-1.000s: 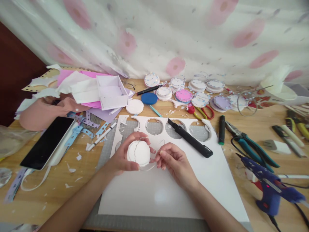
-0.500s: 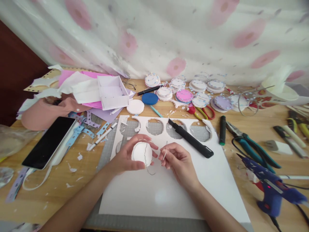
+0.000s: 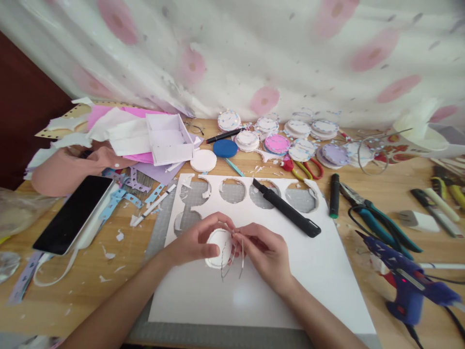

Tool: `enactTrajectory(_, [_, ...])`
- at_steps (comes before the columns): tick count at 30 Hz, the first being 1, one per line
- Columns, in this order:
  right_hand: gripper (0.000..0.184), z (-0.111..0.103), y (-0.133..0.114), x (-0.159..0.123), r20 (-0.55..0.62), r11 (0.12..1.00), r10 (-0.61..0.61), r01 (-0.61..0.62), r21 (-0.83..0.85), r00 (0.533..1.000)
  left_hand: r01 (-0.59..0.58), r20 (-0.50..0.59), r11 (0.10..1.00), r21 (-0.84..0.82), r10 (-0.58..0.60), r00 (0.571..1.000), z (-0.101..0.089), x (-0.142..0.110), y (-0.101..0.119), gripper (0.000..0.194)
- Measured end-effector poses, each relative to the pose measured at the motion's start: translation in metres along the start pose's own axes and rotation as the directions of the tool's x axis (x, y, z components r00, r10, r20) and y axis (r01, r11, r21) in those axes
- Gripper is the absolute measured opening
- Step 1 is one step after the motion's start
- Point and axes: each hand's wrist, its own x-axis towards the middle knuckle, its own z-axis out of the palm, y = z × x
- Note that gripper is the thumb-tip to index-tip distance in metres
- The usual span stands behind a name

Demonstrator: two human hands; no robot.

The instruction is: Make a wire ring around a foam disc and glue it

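My left hand (image 3: pixel 192 242) is closed around a white foam disc (image 3: pixel 216 246) over the white board, its thumb on the disc's face. A thin twisted wire (image 3: pixel 223 269) runs over the disc and trails below it. My right hand (image 3: pixel 268 248) pinches a length of thin wire (image 3: pixel 242 261) at the disc's right edge, where the fingertips of both hands meet. Whether the two lengths are one wire I cannot tell. Under my hands lies the white board (image 3: pixel 232 300) with several round holes cut along its far side.
A black utility knife (image 3: pixel 290 208) rests on the board. To the right are teal-handled pliers (image 3: pixel 378 218) and a blue glue gun (image 3: pixel 407 286) with a red light. Several decorated discs (image 3: pixel 276 144) line the back. A phone (image 3: pixel 74 213) and paper scraps lie left.
My right hand has moved left to the disc's edge with the wire. The disc has come slightly down and tilted, and the wire end below now hangs differently.
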Motion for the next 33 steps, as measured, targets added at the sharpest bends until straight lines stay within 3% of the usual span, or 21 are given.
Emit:
enactTrajectory(6, [0.006, -0.0010, 0.0029, -0.0017, -0.112, 0.989, -0.076, 0.061, -0.132, 0.991, -0.044, -0.020, 0.998, 0.039, 0.045, 0.999, -0.0042, -0.0024, -0.0004, 0.052])
enactTrajectory(15, [0.010, -0.0035, -0.0004, 0.0029, -0.296, 0.995, -0.032, 0.002, -0.099, 0.955, -0.106, 0.037, 0.994, -0.003, 0.106, 0.994, -0.0033, -0.0022, -0.0016, 0.046])
enactTrajectory(19, [0.011, -0.0031, 0.0002, 0.0034, -0.211, 0.998, 0.002, -0.014, -0.054, 0.977, -0.112, -0.003, 0.993, -0.048, 0.112, 0.994, -0.0023, -0.0012, -0.0010, 0.049])
enactTrajectory(26, [0.020, -0.0029, 0.0004, 0.0044, -0.097, 0.993, 0.104, -0.108, -0.037, 0.990, -0.129, -0.203, 0.982, -0.141, 0.098, 0.974, 0.0003, 0.0016, 0.0003, 0.042])
enactTrajectory(29, [0.029, -0.0010, 0.0012, 0.0038, -0.066, 0.989, 0.128, -0.133, -0.066, 0.990, -0.141, -0.214, 0.978, -0.154, 0.106, 0.971, -0.0014, 0.0023, -0.0001, 0.044])
enactTrajectory(33, [0.035, 0.0023, 0.0054, 0.0037, -0.068, 0.983, 0.116, -0.124, -0.138, 0.991, -0.140, -0.162, 0.990, -0.031, 0.133, 0.978, -0.0039, 0.0012, -0.0006, 0.055])
